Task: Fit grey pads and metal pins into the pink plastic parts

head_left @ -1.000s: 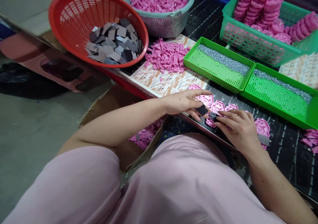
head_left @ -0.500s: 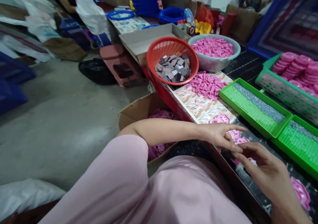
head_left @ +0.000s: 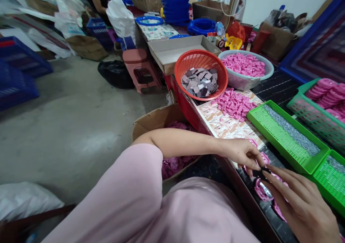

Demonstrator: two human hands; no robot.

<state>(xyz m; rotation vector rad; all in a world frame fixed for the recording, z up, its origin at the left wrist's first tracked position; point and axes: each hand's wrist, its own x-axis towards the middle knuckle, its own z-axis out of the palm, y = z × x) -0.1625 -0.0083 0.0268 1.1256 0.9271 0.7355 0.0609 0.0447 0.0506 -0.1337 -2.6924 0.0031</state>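
Over the near edge of the work table, my left hand pinches a small flat black piece between thumb and fingers. The fingertips of my right hand touch its other end, with thumb and index finger closed on it. Just below lie pink plastic parts, partly hidden by both hands; one carries a pale, shiny strip. More pink parts show behind my left hand.
Beyond my hands are a pile of small pink pieces, a red basket of grey squares, a bowl of pink pieces, and green trays holding small metallic bits. An open carton with pink parts stands by my left arm.
My left hand's stretched index finger has curled in onto the black piece. My right hand has turned palm-down with its fingers reaching forward. The view has shifted left.
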